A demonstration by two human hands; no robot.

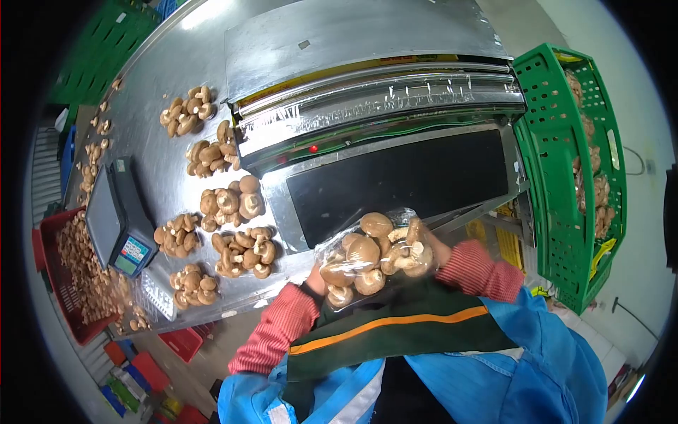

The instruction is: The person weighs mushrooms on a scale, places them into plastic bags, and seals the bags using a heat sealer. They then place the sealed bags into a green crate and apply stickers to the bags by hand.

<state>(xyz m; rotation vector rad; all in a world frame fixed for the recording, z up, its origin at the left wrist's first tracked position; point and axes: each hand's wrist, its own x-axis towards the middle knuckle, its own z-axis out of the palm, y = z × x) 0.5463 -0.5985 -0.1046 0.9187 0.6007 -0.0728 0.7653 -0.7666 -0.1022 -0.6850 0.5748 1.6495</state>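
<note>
Left hand [316, 280] and right hand [440, 253] had fingers clamped on opposite ends of film-wrapped mushrooms [364, 253], likely for balanced support.

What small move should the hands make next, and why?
Probably ease the pack forward onto the black plate: left hand and right hand hold it from both sides by the plate's near edge, and wrinkled clear film covers its mushrooms.

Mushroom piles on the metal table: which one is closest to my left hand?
The pile directly left of your left hand. Each of the other piles on the metal table lies farther left or farther away from you.
</note>
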